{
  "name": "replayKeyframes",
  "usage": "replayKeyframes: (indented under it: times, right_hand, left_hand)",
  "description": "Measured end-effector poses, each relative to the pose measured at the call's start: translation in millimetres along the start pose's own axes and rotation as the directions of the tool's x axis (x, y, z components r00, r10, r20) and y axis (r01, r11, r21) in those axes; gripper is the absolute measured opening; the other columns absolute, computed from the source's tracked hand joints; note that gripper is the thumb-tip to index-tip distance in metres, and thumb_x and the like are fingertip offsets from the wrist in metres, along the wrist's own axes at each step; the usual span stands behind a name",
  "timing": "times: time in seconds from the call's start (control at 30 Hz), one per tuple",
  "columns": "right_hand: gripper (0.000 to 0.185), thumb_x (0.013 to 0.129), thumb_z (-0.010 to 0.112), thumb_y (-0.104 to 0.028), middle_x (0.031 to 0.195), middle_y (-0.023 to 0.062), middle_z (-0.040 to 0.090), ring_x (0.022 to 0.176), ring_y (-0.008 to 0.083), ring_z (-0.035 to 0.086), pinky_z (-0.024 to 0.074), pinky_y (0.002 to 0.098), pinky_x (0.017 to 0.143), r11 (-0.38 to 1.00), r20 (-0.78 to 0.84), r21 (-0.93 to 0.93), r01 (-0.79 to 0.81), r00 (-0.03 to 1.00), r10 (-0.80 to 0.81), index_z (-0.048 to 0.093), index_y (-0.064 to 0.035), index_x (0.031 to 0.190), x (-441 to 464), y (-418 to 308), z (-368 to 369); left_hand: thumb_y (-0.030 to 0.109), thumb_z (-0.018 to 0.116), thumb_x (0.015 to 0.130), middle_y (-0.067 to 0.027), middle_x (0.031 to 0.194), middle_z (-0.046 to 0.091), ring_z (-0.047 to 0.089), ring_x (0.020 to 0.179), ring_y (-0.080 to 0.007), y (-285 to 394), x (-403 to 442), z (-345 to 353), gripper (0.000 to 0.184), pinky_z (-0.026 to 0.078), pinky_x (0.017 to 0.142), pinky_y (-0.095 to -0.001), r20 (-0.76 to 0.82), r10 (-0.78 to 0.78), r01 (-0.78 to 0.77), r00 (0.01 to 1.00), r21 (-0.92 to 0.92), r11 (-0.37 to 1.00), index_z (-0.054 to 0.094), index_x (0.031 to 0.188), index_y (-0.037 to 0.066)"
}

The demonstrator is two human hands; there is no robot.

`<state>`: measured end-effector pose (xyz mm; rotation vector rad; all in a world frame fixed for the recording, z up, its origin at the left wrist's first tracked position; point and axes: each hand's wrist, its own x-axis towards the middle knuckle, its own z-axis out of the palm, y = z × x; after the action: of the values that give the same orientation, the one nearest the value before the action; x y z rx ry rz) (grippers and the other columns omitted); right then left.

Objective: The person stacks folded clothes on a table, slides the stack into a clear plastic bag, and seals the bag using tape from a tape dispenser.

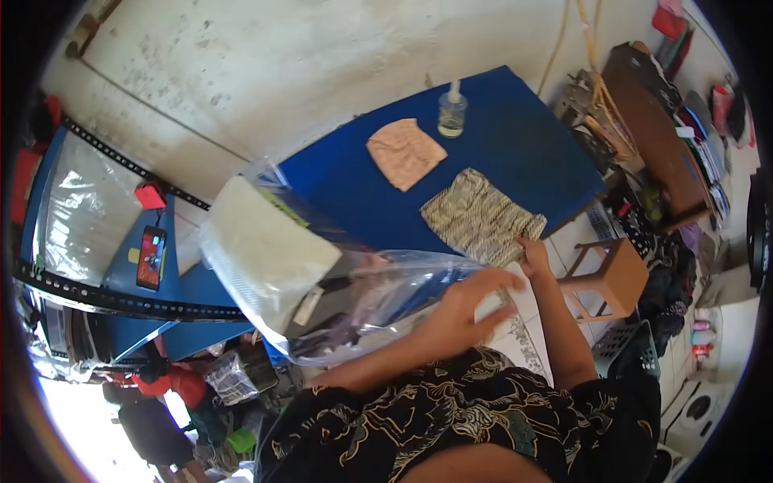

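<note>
A folded patterned cloth [481,216] in cream and dark tones lies at the near edge of the blue table. My right hand [533,256] has its fingers closed on the cloth's lower right corner. Just nearer to me, my left hand [471,310] is raised with its fingers apart and nothing visible in it. Its edges are slightly blurred. Beside my left forearm spreads a large clear plastic bag [386,294] with a folded pale item [270,233] and darker pieces in or under it. A folded peach cloth [405,153] lies farther back.
On the blue table [531,137] stands a clear pump bottle [452,113] with yellowish liquid. A brown stool [616,278] and a grey basket [632,350] are at the right. A phone [150,258] hangs at the left by a metal rack [129,302]. A person [153,427] is at the lower left.
</note>
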<state>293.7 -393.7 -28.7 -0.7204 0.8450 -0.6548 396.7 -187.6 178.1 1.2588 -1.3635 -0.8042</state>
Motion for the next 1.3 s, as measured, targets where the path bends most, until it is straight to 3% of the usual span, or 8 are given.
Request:
replayKeyframes:
  times: [0.37,0.6,0.77,0.83,0.97,1.0,1.07,1.3]
  right_hand:
    - [0.024,0.080,0.054,-0.004,0.091,0.0111,0.060,0.080,0.0210,0.060,0.0486,0.0314,0.072,0.988,0.039,0.107,-0.112,0.993,0.109,0.054,0.0069,0.101,-2.4,-6.4,-128.9]
    - [0.059,0.088,0.037,-0.048,0.119,0.0116,0.049,0.109,0.0237,0.047,0.0350,0.0351,0.094,0.615,0.335,0.749,-0.246,0.942,-0.032,0.039,-0.0009,0.123,0.1,6.7,-130.6]
    - [0.049,0.086,0.052,-0.026,0.115,0.0139,0.052,0.101,0.0240,0.054,0.0448,0.0366,0.087,0.840,0.260,0.457,-0.293,0.947,0.189,0.038,0.0014,0.124,10.1,24.9,-149.4]
    - [0.044,0.084,0.054,-0.016,0.112,0.0136,0.054,0.100,0.0227,0.054,0.0452,0.0354,0.086,0.918,0.204,0.243,-0.314,0.942,0.268,0.041,0.0021,0.121,17.9,27.1,-149.2]
    - [0.036,0.075,0.061,-0.002,0.099,0.0120,0.059,0.092,0.0203,0.056,0.0474,0.0332,0.076,0.910,0.010,0.135,-0.392,0.919,0.395,0.052,0.0027,0.109,11.7,9.3,-147.6]
    - [0.029,0.073,0.064,-0.003,0.093,0.0115,0.061,0.087,0.0206,0.057,0.0493,0.0341,0.067,0.941,0.022,0.183,-0.285,0.958,0.286,0.058,0.0029,0.100,3.1,-8.4,-139.2]
    - [0.034,0.072,0.063,-0.002,0.094,0.0114,0.061,0.087,0.0210,0.056,0.0473,0.0325,0.068,0.974,-0.019,-0.006,-0.228,0.974,0.228,0.056,0.0018,0.105,17.9,24.6,-154.5]
    - [0.052,0.074,0.062,-0.006,0.112,0.0104,0.054,0.097,0.0236,0.053,0.0421,0.0343,0.082,0.954,0.022,-0.050,-0.295,0.955,0.296,0.042,-0.0014,0.122,9.7,-19.7,-132.1]
  left_hand:
    - [0.027,0.071,0.067,-0.0136,0.107,0.050,0.049,0.103,-0.0303,-249.9,146.6,47.3,0.050,0.045,0.078,-0.0429,-0.576,-0.393,0.692,0.717,0.654,0.305,0.050,0.107,0.004]
    - [0.029,0.073,0.064,-0.0128,0.098,0.056,0.051,0.100,-0.0309,-281.8,138.2,35.8,0.047,0.046,0.077,-0.0396,-0.470,-0.392,0.585,0.791,0.769,0.258,0.056,0.100,0.004]
    - [0.031,0.077,0.057,-0.0160,0.089,0.062,0.059,0.083,-0.0288,-292.7,160.3,-5.4,0.050,0.047,0.073,-0.0357,-0.308,-0.619,0.637,0.723,0.646,0.422,0.060,0.093,0.001]
    - [0.038,0.077,0.056,-0.0161,0.093,0.062,0.060,0.086,-0.0245,-287.1,174.2,-30.3,0.055,0.046,0.074,-0.0337,-0.669,-0.249,0.692,0.701,0.553,0.464,0.060,0.091,-0.001]
    - [0.031,0.047,0.081,-0.0168,0.097,0.060,0.058,0.090,-0.0240,-313.9,196.8,-119.8,0.034,0.048,0.071,-0.0319,-0.548,-0.508,0.500,0.664,0.831,-0.243,0.059,0.096,0.004]
    - [0.032,0.049,0.079,-0.0167,0.089,0.062,0.060,0.078,-0.0287,-390.9,159.6,-175.3,0.036,0.048,0.061,-0.0378,-0.048,0.092,0.083,0.995,0.900,-0.429,0.059,0.097,0.002]
    - [0.028,0.051,0.078,-0.0191,0.110,0.054,0.053,0.099,-0.0331,-367.1,184.8,-174.6,0.054,0.043,0.083,-0.0396,-0.468,-0.560,0.544,0.684,0.839,-0.037,0.041,0.122,-0.003]
    - [0.017,0.055,0.074,-0.0196,0.074,0.061,0.059,0.070,-0.0329,-326.5,197.5,-179.5,0.020,0.045,0.060,-0.0400,-0.272,-0.242,0.349,0.931,0.856,0.382,0.061,0.078,-0.002]
